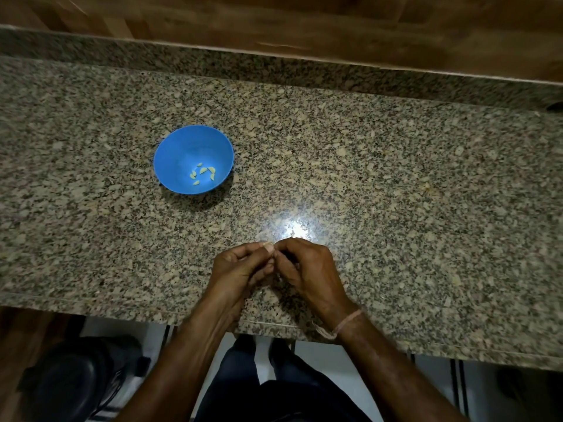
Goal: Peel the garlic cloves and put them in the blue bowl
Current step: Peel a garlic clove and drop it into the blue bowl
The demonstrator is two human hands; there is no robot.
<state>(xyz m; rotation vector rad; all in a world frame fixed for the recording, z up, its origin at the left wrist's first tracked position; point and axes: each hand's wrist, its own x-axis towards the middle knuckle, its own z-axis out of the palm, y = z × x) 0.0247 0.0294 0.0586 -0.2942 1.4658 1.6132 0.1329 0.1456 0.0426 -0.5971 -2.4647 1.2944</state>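
Observation:
A blue bowl [182, 147] stands on the granite counter, left of centre, with several peeled garlic cloves [203, 173] in its bottom. Near the front edge of the counter my left hand [240, 268] and my right hand [304, 269] meet fingertip to fingertip, fingers curled. Between the fingertips they pinch something small, most likely a garlic clove [275, 253], which the fingers almost entirely hide. The hands are well to the lower right of the bowl.
The speckled granite counter [396, 184] runs the full width, with a raised back lip and wooden panelling [274, 22] behind. A bright light glare sits just beyond the hands. Below the front edge are my legs and a dark object [70, 382] on the floor.

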